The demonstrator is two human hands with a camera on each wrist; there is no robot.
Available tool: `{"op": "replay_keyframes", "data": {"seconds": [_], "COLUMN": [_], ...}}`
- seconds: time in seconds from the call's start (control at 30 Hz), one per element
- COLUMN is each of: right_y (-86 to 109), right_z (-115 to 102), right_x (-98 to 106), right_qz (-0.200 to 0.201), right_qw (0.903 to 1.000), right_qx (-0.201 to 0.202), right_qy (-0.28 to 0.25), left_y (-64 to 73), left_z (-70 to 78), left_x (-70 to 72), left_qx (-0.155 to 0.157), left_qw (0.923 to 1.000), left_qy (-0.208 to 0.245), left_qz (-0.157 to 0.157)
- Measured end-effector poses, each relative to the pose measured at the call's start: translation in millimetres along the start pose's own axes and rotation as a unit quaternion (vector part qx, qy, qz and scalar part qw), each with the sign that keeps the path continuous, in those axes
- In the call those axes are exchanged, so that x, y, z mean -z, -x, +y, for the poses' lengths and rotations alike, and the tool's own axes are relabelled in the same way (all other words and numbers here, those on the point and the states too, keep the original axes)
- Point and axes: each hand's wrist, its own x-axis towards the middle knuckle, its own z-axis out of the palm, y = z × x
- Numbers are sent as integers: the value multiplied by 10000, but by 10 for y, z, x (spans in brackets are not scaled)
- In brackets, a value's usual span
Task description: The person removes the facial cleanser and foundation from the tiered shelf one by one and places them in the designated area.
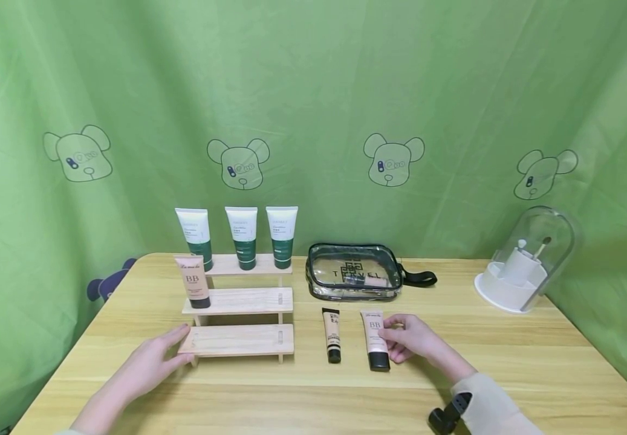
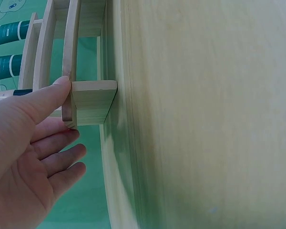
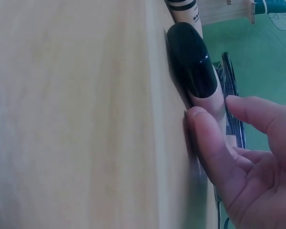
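Observation:
My left hand (image 1: 147,365) pinches the left end of the lowest board of a three-tier wooden display stand (image 1: 242,339). In the left wrist view the thumb (image 2: 50,98) lies against the board's edge, the other fingers loosely spread. With my right hand (image 1: 410,338) I pinch the right side of a pink BB cream tube (image 1: 374,332), which lies on the table, black cap towards me. The right wrist view shows its cap (image 3: 193,59) just beyond my fingertips. A slimmer beige tube (image 1: 332,331) with a black cap lies to its left.
Another BB cream tube (image 1: 193,281) stands at the middle tier's left end. Three white-and-green tubes (image 1: 241,238) stand on the top tier. Behind the loose tubes sits a clear travel pouch (image 1: 354,290) with items inside. A domed white brush holder (image 1: 514,281) is at the far right.

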Motion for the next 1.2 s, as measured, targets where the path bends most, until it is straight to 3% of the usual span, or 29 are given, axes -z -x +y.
{"op": "replay_keyframes", "data": {"seconds": [0.33,0.63,0.83,1.2], "right_y": [26,-11,-72,-234], "right_z": [-132,-561,-860,-1267], "right_x": [66,56,-101,-578], "right_qz": [-8,-25,-147,-459], "right_qw": [9997,9926,9862,9761], "right_qx": [188,1045,1488,2053], "right_qy": [160,613,705,547], "left_y": [6,1,-2,0], "left_z": [-14,-20,-32,-14], "left_x": [-7,-2,-17,-14], "left_qx": [-24,-94,-91,-119], "left_qw": [9999,9999,9999,9998], "left_qy": [-18,-27,-25,-48], "left_qz": [116,121,124,161]}}
